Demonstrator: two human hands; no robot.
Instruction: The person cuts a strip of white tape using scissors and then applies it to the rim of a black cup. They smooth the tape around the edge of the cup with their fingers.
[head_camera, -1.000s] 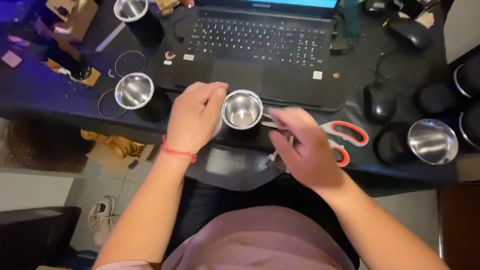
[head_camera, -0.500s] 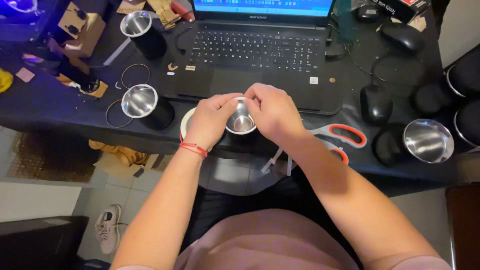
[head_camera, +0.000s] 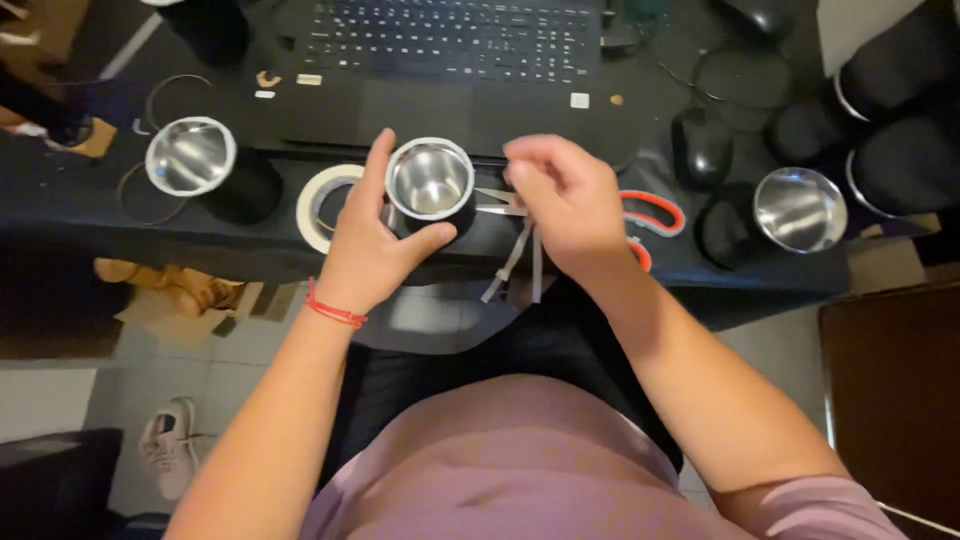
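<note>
Gripping steel cup (head_camera: 430, 182), left hand (head_camera: 368, 245); right hand (head_camera: 565, 205) pinches strips (head_camera: 520, 262); tape roll (head_camera: 318, 205), scissors (head_camera: 655, 215) flank

The left hand (head_camera: 365, 250) wraps a black steel-lined tumbler (head_camera: 430, 185) at the dark bench (head_camera: 90, 205) edge; the right hand (head_camera: 570, 205) hovers beside it over red-handled scissors (head_camera: 650, 215).

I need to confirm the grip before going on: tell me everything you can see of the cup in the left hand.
The cup is a small round tumbler, black outside with a shiny steel lining and a pale rim. It stands upright and looks empty, at the desk's front edge just before the laptop. The left hand wraps its left side, thumb in front. The tape roll lies beside it; the scissors lie to its right.
</note>
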